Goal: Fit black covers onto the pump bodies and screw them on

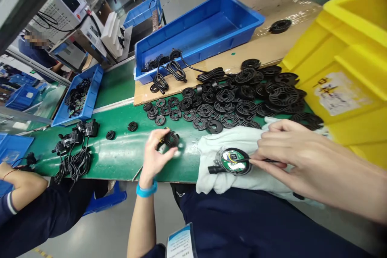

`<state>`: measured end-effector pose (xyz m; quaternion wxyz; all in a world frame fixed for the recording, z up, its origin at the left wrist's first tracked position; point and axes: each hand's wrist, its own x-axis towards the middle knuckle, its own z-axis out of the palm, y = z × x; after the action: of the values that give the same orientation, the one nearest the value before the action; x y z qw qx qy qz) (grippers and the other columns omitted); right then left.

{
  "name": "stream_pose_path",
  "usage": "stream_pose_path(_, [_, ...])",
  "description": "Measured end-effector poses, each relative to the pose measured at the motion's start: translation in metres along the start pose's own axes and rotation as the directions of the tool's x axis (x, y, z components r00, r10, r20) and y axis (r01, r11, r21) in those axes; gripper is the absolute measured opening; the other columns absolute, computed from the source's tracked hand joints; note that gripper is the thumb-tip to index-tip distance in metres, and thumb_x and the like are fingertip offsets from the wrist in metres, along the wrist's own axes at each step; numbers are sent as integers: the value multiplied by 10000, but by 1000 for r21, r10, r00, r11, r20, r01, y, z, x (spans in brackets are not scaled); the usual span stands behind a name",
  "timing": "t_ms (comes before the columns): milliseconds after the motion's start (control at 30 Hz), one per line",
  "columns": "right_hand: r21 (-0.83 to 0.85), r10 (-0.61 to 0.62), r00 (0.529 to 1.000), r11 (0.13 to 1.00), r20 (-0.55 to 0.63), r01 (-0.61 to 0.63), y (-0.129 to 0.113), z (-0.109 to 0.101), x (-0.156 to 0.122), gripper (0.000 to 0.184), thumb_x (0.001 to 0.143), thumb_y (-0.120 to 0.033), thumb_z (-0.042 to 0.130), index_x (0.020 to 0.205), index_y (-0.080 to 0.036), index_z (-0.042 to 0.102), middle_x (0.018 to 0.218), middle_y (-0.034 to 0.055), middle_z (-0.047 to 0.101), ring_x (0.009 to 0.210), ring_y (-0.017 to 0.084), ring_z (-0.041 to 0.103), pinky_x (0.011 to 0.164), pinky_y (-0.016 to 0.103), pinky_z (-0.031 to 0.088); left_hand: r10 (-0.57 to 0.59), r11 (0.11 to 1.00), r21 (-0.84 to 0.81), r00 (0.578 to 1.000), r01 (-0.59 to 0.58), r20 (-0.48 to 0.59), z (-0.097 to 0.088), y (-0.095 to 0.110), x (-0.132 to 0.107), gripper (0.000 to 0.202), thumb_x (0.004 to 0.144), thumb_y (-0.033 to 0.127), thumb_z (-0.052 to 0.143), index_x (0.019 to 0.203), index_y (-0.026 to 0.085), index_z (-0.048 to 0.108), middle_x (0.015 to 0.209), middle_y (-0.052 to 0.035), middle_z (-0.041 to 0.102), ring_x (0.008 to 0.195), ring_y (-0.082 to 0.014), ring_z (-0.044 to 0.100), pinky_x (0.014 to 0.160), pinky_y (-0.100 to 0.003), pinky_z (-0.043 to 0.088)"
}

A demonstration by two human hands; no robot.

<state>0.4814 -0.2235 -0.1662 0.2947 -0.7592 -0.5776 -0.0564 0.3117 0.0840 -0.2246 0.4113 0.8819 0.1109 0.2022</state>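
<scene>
My left hand is raised over the green bench, its thumb and fingers closed around a black round part. My right hand pinches a thin black tool; whether it is tweezers or a pick I cannot tell. Its tip reaches over a green circuit board with a yellow wire, set inside a round black housing. A short black stub sticks out of the housing's left side. The housing lies on a pale cloth at the bench's front edge.
Black slotted discs are heaped behind the cloth. A blue tray holds cabled parts. On the right stands a yellow bin. Cabled black units lie to the left, near a co-worker's arm.
</scene>
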Motion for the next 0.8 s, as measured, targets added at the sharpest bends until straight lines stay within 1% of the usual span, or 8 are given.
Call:
stream_pose_path(100, [66,-80,995,995,52,76,-2,-3,1,398,1068,-281,488,680,-253,566,605,1,558,566,200,470,745,429,418,-33,996,92,985,18,170,27,7,-18,524,855,181,768,1356,266,644,1270,-84,635,1235,-261,614,1115,-460,484])
stream_pose_path(200, [86,-66,997,994,45,62,-3,-3,1,366,1053,-246,519,688,-250,541,611,-9,542,559,199,460,750,428,386,-69,982,185,970,25,235,42,5,-25,621,856,207,787,1438,259,577,1315,-105,624,1261,-292,585,1131,-498,464])
stream_pose_path(267, [86,-65,996,994,57,60,-4,-3,0,358,1043,-224,529,686,-248,531,610,-12,540,561,200,463,756,430,377,-85,972,232,980,41,182,48,4,-28,781,820,306,858,1509,258,493,1375,-126,597,1311,-324,548,1152,-536,441])
stream_pose_path(333, [77,-70,995,995,67,65,-5,-2,1,354,1038,-198,522,688,-246,526,608,-14,543,568,200,473,768,432,374,-99,955,287,992,73,80,53,3,-30,805,788,396,894,1478,241,508,1338,-137,606,1284,-342,554,1132,-561,450])
stream_pose_path(467, [45,-77,994,996,79,74,-6,-4,1,349,1032,-153,505,696,-241,533,606,-22,539,577,191,464,773,416,365,-80,946,312,997,81,-17,60,2,-33,435,842,398,843,1202,239,660,1120,-94,658,1125,-314,620,1033,-514,515])
stream_pose_path(533, [42,-66,993,997,103,62,-6,-6,2,344,1021,-129,511,695,-234,542,613,-24,540,592,184,466,773,399,360,-50,964,261,998,58,-38,61,7,-33,378,857,357,822,1181,248,662,1125,-85,669,1117,-297,642,1019,-481,528])
stream_pose_path(667, [68,-39,991,997,129,30,-8,-9,2,334,1008,-100,513,699,-212,574,617,-28,529,598,165,452,784,372,348,45,988,152,987,-21,-155,56,33,-32,406,874,281,775,1258,244,649,1162,-83,669,1090,-257,661,953,-407,557])
stream_pose_path(800, [69,-31,989,997,148,21,-9,-12,1,316,1021,-113,520,734,-201,616,635,-25,531,618,166,434,795,366,340,213,977,23,959,-212,-187,56,69,-33,528,843,244,784,1347,209,630,1170,-93,641,1078,-241,649,913,-374,569])
